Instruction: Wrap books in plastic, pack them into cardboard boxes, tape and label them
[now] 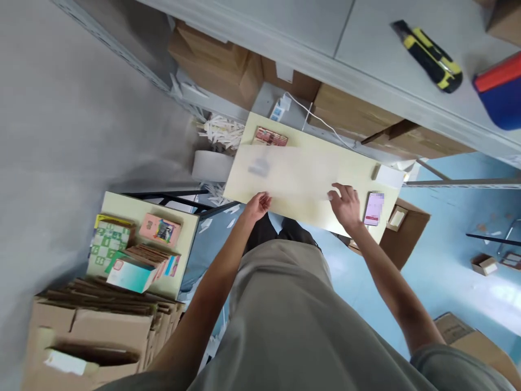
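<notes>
While the hands [259,205] [345,206] curl at the translucent sheet [299,172], whether gripping I cannot tell, the phone [373,207] shows illegible text.

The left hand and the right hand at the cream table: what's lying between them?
In the head view, a pale, translucent sheet spans most of the stretch between the left hand and the right hand, over the cream table.

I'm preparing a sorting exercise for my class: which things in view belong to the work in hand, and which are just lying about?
Likely in use:
- translucent sheet, by the left hand and right hand
- pale table beneath it

Seemingly lying about:
- phone
- utility knife on the grey shelf
- pink book on the side table
</notes>
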`<state>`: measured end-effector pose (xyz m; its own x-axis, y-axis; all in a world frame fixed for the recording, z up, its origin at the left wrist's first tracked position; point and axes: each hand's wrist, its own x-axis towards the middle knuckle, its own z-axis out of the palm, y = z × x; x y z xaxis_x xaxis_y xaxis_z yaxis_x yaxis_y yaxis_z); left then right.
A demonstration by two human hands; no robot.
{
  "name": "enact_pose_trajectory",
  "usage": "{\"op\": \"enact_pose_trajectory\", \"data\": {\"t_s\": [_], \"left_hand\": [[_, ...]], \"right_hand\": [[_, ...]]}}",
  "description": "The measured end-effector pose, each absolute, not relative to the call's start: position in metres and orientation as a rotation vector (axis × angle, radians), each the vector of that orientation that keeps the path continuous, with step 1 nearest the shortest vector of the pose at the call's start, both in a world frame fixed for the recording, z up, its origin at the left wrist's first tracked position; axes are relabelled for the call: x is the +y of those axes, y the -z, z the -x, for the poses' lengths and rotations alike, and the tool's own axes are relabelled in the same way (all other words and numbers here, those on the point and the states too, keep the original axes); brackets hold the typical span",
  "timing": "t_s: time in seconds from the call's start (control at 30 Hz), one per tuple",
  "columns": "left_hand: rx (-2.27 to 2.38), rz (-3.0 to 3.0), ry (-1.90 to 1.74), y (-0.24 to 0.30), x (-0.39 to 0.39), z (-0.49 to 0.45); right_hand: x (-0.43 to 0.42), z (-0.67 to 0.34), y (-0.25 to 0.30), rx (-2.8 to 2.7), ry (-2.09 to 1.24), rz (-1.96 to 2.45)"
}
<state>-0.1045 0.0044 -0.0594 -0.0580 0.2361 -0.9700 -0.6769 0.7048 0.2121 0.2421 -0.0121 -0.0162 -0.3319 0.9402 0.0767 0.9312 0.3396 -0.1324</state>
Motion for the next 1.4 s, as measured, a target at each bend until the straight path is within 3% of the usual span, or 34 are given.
{"op": "enact_pose_trajectory", "data": {"t_s": [0.2, 0.4, 0.57, 0.77, 1.1, 1.4], "left_hand": [[1.674, 0.15, -0.68, 0.085, 0.012, 0.082], [1.907, -0.25, -0.399, 0.089, 0.017, 0.096], [2.077, -0.631, -0.312, 0.089, 0.033, 0.14], [2.186, -1.185, -0.531, 0.118, 0.064, 0.204], [2.024, -1.066, -0.398, 0.139, 0.099, 0.257], [1.938, -0.872, -0.533, 0.126, 0.105, 0.3]], "right_hand": [[-0.027, -0.254, 0.092, -2.341, -0.435, 1.972], [-0.036, -0.252, 0.115, -2.283, -0.603, 2.032], [-0.033, -0.255, 0.11, -2.32, -0.721, 2.075], [-0.027, -0.244, 0.096, -2.177, -0.806, 2.168], [0.024, -0.152, 0.085, -0.901, -0.818, 2.761], [0.017, -0.104, 0.041, -1.03, -0.568, 2.721]]}}
